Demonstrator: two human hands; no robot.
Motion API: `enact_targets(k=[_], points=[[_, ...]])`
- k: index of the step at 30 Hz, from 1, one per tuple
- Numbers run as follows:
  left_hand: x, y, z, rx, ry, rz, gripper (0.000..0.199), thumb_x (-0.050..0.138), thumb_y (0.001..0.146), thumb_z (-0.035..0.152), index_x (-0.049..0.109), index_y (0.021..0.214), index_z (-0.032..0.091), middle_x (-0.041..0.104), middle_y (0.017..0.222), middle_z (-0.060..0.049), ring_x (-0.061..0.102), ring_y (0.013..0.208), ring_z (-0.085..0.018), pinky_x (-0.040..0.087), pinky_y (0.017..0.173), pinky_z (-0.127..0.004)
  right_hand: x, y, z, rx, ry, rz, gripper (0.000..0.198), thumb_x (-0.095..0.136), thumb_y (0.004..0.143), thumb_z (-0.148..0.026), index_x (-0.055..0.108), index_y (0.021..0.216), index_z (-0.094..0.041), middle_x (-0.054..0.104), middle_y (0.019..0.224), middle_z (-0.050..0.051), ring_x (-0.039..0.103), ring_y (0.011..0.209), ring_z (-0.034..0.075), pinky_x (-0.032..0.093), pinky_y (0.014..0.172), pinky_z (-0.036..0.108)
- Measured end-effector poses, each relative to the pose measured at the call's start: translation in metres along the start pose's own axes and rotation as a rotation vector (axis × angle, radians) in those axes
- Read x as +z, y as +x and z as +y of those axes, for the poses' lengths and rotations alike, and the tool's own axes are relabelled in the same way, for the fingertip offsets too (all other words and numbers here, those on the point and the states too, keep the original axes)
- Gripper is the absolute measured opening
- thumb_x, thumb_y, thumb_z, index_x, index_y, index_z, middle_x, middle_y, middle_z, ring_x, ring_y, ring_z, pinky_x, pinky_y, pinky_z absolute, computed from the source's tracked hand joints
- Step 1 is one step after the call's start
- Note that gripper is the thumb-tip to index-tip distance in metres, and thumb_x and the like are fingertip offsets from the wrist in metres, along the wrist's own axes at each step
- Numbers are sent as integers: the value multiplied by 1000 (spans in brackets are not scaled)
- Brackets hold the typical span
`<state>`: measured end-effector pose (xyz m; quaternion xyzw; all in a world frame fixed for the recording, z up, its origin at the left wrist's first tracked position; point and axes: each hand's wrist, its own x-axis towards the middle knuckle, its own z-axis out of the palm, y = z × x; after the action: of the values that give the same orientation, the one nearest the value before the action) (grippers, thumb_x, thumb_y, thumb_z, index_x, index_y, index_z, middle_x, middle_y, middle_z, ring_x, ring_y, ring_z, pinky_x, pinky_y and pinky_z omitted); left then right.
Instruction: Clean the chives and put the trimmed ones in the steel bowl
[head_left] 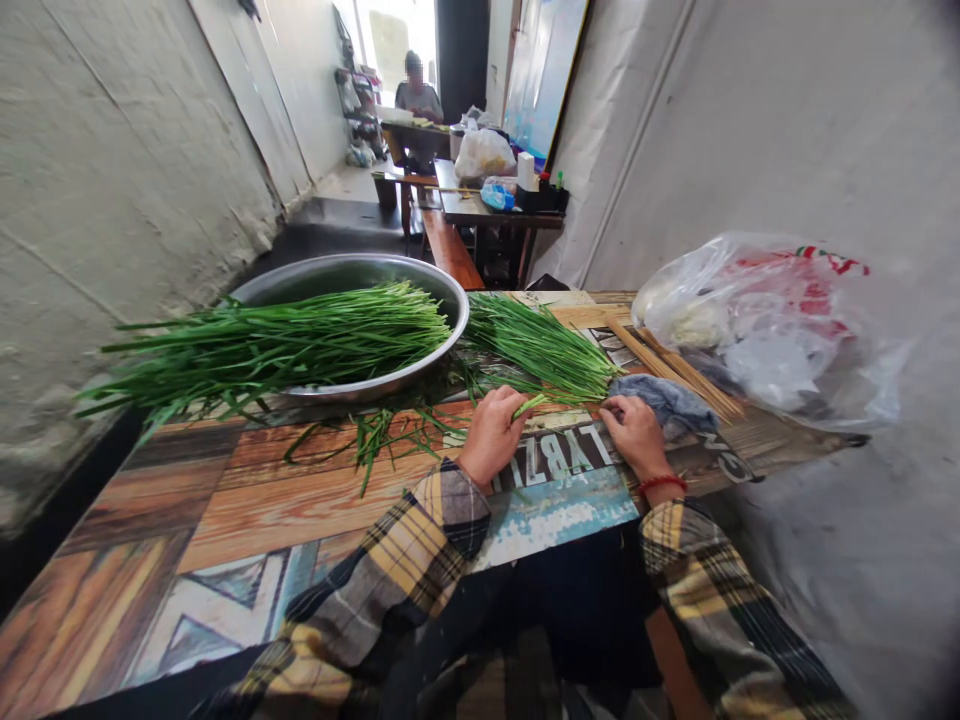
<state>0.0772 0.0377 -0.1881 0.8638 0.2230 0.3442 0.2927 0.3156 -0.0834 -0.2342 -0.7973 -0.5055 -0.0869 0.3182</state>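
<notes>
My left hand (pixel 493 438) is closed around a few garlic chives (pixel 531 405), whose pale cut ends stick out past the thumb. To its right, my right hand (pixel 636 436), with a red cord bracelet (pixel 663 482) at the wrist, has its thumb and fingertips pinched together; what they hold, if anything, is too small to make out. Just beyond its fingertips lie the stem ends of a loose pile of chives (pixel 547 345) on the table. A crumpled grey-blue cloth (pixel 667 403) lies right behind the right hand.
A wide metal basin (pixel 375 385) holds a large chive bundle (pixel 322 340) overhanging its left side. Chive scraps (pixel 382 440) litter the patterned table (pixel 277 500). Thin wooden sticks (pixel 675 365) and a clear plastic bag (pixel 780 330) lie at right. A person (pixel 417 95) sits farther back.
</notes>
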Motion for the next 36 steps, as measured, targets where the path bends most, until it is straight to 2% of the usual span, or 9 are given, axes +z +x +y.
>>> enact_targets(k=[4,8,14,19,23,27,30,34,36], points=[[1,1,-3,-35,-85,10,26,45,92,24,52,68,17,51,73,-2,48,75,-15,38,70,-27,1,1,1,9,2,-43,22,53,85,-40,67,87,-23,62,83,7,57,76,22,44,73,38],[0,1,-2,-74,-147,36,29,41,93,24,49,66,17,49,69,0,47,71,-13,38,68,-26,-1,-1,-5,-11,15,-57,23,51,86,-38,66,82,-21,61,82,6,56,77,19,44,77,36],[1,-1,-1,-118,-176,98,27,40,93,27,52,72,17,52,70,0,48,70,-13,38,67,-25,-8,-12,-39,-26,247,-23,26,43,89,-38,61,84,-20,64,84,7,59,81,21,45,77,35],[2,-2,-2,-98,-96,112,22,47,92,31,59,79,17,58,76,-2,53,75,-14,42,70,-25,-11,-20,-69,-66,257,-75,26,41,92,-40,60,88,-22,66,88,8,61,85,22,45,79,35],[0,-6,5,21,-10,-46,19,50,90,28,63,101,21,64,95,-5,59,88,-17,45,78,-26,-9,-28,-87,-152,146,-116,25,39,93,-35,60,91,-22,67,92,8,60,90,23,43,80,36],[-1,-10,11,72,189,-255,15,52,86,18,66,91,21,62,86,-5,60,83,-18,45,74,-27,-3,-35,-99,-239,78,-144,23,37,94,-28,59,96,-22,66,97,8,59,93,23,41,80,35],[-2,-10,10,59,252,-279,18,50,83,11,65,83,20,60,84,-4,59,81,-18,44,72,-26,0,-31,-92,-197,62,-132,24,36,94,-29,59,94,-21,65,93,8,59,90,23,42,79,34],[-3,-8,7,-22,235,-165,18,49,83,11,65,85,21,57,82,-3,56,78,-16,42,68,-25,-6,-12,-56,-32,31,-43,26,39,93,-29,62,88,-19,65,87,10,59,85,22,42,79,34],[-5,-6,6,-54,214,-97,18,50,83,12,65,84,21,55,82,-3,54,78,-16,41,68,-26,-9,-2,-36,-15,25,-23,26,40,91,-26,64,93,-17,66,91,11,58,88,22,42,81,34]])
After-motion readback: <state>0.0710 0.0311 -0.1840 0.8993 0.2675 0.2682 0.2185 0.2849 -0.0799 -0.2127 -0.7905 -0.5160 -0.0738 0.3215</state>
